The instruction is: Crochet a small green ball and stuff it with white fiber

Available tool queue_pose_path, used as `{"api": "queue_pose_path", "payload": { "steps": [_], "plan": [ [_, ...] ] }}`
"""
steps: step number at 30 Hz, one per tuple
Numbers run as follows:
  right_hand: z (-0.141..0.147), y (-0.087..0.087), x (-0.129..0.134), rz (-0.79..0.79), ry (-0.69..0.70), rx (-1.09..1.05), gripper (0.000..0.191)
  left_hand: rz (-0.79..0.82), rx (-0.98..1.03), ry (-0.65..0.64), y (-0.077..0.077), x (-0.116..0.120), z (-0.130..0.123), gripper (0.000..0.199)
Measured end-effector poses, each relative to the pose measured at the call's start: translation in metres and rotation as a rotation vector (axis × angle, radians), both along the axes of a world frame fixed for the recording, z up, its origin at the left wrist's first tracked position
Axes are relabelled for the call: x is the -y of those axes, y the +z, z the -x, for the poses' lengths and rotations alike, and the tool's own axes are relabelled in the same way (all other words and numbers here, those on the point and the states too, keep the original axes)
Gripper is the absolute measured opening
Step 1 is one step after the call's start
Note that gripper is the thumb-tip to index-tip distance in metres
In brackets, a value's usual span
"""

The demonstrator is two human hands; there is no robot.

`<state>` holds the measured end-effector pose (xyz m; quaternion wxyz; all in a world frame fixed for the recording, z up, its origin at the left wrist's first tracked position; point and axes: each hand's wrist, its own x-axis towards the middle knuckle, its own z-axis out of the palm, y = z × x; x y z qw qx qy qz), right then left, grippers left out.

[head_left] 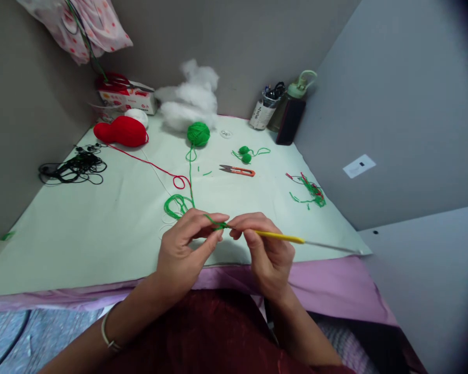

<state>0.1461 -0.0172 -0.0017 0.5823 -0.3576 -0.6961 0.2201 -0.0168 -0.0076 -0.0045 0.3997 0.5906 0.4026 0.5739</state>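
Note:
My left hand pinches a small piece of green crochet work between thumb and fingers, with a short yarn tail sticking up. In my right hand is a crochet hook with a yellow grip, its metal rear end pointing right and its tip meeting the green work. Green yarn runs from a loose coil just beyond my left hand back to a green yarn ball. The stitches are too small to make out.
Thread snips, two small green pieces and yarn scraps lie beyond my hands. Red yarn, black cord and white stuffing sit farther left and back. A pen cup, bottle and phone stand back right.

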Motion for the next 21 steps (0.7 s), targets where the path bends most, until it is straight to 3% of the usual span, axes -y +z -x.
{"api": "queue_pose_path", "payload": {
  "steps": [2,5,9,13,16,21],
  "plan": [
    [0.002,-0.003,0.001,-0.127,-0.046,0.128,0.02,-0.007,0.006,0.034,-0.002,-0.001,-0.002,0.03],
    [0.004,-0.006,0.002,-0.214,-0.093,0.176,0.019,0.182,0.151,-0.005,0.0,-0.001,-0.003,0.033],
    [0.003,-0.005,-0.001,-0.052,-0.046,-0.008,0.02,0.341,0.262,-0.075,0.005,0.0,-0.002,0.038],
    [0.005,-0.005,-0.005,0.019,-0.033,-0.09,0.02,0.338,0.201,-0.006,0.005,0.002,-0.004,0.033],
    [0.009,-0.014,-0.004,-0.122,-0.127,0.06,0.02,0.379,0.264,-0.073,0.002,0.003,-0.007,0.035],
    [0.009,-0.035,0.001,-0.271,-0.258,0.176,0.042,0.452,0.481,-0.199,-0.001,0.001,-0.008,0.034]
  ]
}}
